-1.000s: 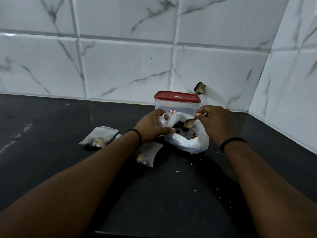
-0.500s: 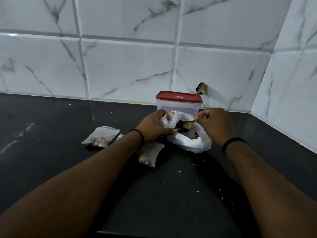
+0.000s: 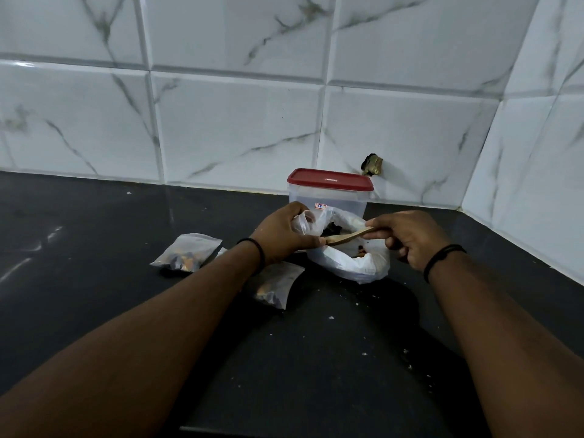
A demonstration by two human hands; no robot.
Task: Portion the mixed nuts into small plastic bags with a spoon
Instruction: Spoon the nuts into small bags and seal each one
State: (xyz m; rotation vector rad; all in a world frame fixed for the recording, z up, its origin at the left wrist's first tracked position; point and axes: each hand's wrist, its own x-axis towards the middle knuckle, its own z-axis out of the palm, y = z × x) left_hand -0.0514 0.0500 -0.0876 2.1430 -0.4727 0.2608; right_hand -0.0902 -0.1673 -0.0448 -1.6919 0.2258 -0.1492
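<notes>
A large white plastic bag [image 3: 354, 263] of mixed nuts sits open on the black counter, dark nuts showing in its mouth. My left hand [image 3: 284, 232] pinches a small clear bag [image 3: 302, 221] at the big bag's left rim. My right hand [image 3: 407, 238] grips the handle of a wooden spoon [image 3: 346, 237], which lies almost level across the big bag's mouth with its bowl pointing left, close to my left fingers. Two filled small bags lie on the counter: one [image 3: 186, 256] at the left, one [image 3: 275, 287] partly under my left forearm.
A clear container with a red lid [image 3: 330, 183] stands just behind the big bag against the tiled wall. A small brass fitting [image 3: 372, 164] sticks out of the wall behind it. Crumbs dot the black counter [image 3: 300, 358]. The wall corner closes in on the right.
The spoon has come up out of the big bag and swung left, now lying level toward the small bag in my left hand. My right hand has drawn slightly back to the right.
</notes>
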